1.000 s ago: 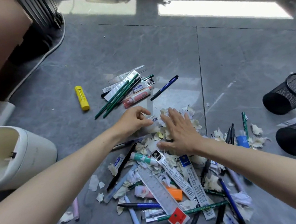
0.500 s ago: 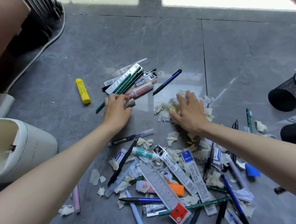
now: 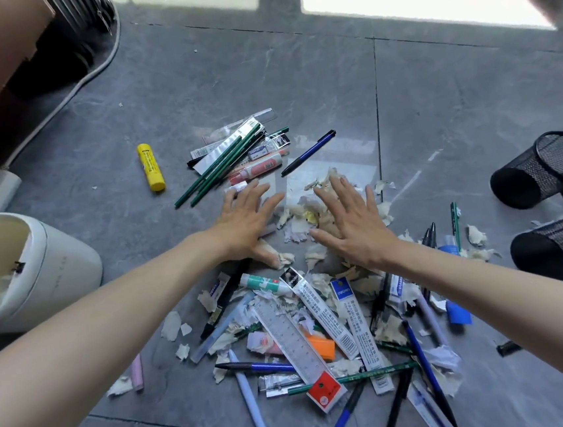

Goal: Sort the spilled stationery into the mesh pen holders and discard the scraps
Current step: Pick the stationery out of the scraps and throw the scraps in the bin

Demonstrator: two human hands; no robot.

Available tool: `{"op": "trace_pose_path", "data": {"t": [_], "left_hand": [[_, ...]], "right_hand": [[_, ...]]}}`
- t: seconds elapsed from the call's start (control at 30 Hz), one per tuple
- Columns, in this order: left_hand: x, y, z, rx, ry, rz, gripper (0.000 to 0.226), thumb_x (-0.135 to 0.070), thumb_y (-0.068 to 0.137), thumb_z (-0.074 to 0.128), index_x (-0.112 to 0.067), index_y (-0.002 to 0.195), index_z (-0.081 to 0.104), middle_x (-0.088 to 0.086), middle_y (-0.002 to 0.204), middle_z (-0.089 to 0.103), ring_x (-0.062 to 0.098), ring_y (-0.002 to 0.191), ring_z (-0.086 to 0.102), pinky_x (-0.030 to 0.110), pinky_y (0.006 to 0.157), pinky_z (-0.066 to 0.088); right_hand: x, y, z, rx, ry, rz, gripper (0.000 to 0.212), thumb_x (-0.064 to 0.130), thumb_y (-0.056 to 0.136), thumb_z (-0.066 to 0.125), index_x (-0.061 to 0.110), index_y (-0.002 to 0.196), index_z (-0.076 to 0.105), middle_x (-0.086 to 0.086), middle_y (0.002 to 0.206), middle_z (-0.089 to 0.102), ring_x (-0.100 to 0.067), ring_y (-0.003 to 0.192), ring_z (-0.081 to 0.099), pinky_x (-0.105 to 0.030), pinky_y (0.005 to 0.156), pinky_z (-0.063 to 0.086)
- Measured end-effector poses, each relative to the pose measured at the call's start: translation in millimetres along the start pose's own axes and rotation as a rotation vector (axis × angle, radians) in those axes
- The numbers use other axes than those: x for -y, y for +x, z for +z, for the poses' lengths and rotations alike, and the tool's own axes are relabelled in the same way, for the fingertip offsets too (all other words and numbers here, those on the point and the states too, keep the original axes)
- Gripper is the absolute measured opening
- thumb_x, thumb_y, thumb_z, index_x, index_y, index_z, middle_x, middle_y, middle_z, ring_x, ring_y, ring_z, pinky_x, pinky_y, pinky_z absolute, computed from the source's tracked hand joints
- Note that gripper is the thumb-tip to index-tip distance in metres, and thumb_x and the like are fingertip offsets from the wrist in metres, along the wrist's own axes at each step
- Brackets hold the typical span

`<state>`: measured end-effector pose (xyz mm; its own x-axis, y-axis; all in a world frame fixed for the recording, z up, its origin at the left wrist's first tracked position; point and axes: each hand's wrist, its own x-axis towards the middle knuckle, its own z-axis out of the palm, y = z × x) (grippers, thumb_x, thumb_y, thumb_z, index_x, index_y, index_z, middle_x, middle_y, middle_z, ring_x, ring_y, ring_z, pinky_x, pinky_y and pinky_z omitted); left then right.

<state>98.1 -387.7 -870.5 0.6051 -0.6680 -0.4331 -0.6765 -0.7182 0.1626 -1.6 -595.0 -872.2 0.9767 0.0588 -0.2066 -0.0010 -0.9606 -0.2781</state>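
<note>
Head view: at three o'clock two black mesh pen holders [image 3: 540, 171] lie tipped on their sides, mouths cut off by the frame edge, so their contents cannot be seen. At nine o'clock a cream bin [image 3: 65, 268] stands open, with possibly a few scraps inside.

On the grey tiled floor [image 3: 260, 77], the paper scraps [image 3: 299, 218] sit at centre between both hands. The left hand [image 3: 246, 216] and right hand [image 3: 351, 223] lie flat, fingers straight and spread, gripping nothing. The spilled stationery [image 3: 296, 342] heaps toward six o'clock; green pencils [image 3: 217, 168] and a yellow glue stick [image 3: 151, 167] lie toward eleven.
</note>
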Motion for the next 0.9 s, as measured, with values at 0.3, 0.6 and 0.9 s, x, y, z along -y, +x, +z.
{"op": "trace_pose_path", "data": {"t": [0.3,0.6,0.9], "left_hand": [[-62.7,32.9,-3.6,-0.183,-0.131,-0.072,0.096,-0.064,0.082,0.050,-0.026,0.150,-0.007,0.005,0.156,-0.007,0.024,0.144,-0.013,0.048,0.112,-0.013],[-41.7,-11.3,1.0,0.008,-0.145,0.085,0.119,-0.062,0.064,0.074,-0.031,0.147,-0.006,0.002,0.152,-0.005,0.025,0.143,-0.010,0.052,0.114,-0.009],[-46.9,-20.8,9.5,0.076,-0.229,0.112,0.119,-0.063,0.064,0.072,-0.033,0.147,-0.007,-0.002,0.155,-0.010,0.022,0.145,-0.012,0.049,0.114,-0.014]], "right_hand": [[-17.1,-31.4,-4.1,0.154,0.077,-0.038,0.129,0.091,0.050,0.042,0.024,0.149,-0.006,-0.001,0.153,-0.031,-0.018,0.142,-0.027,-0.048,0.113,-0.019],[13.2,-23.2,6.8,0.227,0.096,0.065,0.091,0.060,0.072,0.067,0.012,0.135,0.023,-0.009,0.157,-0.018,-0.027,0.144,-0.019,-0.055,0.116,-0.007],[-0.5,-19.4,1.0,0.205,0.167,0.158,0.085,0.046,0.070,0.077,0.020,0.134,0.026,-0.007,0.157,-0.005,-0.027,0.145,-0.004,-0.048,0.118,-0.003]]}}
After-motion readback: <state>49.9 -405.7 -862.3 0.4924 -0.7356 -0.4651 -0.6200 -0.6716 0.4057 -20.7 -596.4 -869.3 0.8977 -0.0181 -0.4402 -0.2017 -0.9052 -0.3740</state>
